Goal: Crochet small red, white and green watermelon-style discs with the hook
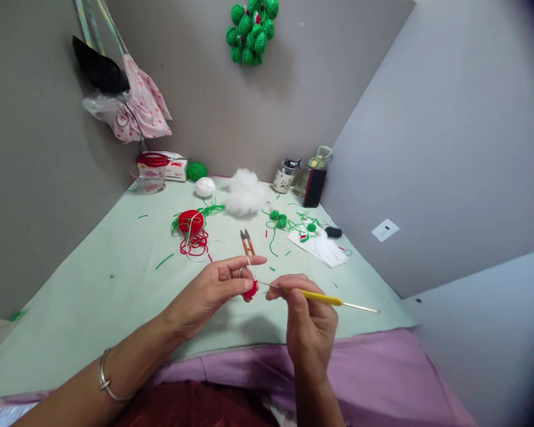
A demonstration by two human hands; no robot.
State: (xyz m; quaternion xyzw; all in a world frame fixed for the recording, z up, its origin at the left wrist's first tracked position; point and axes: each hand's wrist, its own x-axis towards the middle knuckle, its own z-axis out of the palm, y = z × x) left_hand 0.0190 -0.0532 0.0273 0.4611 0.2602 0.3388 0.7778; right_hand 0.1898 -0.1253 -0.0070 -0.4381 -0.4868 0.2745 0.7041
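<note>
My left hand (222, 284) pinches a small red crochet piece (251, 290) between thumb and fingers, its index finger stretched out to the right. White yarn (251, 267) runs over that finger down to the piece. In my right hand (311, 314) is a crochet hook (323, 297) with a yellow handle, held like a pen; its thin metal tip points left and meets the red piece. Just beyond my left fingers lie orange thread snips (247, 242), blades pointing away. A red yarn ball (191, 222) with loose red, white and green strands rests farther left.
White stuffing (245, 193) sits at the back beside a white yarn ball (205, 187) and a green one (197, 171). Small green crochet balls (279, 219) and white paper (323, 249) lie right. A phone (314, 188) leans near a bottle (320, 157). Walls enclose the table.
</note>
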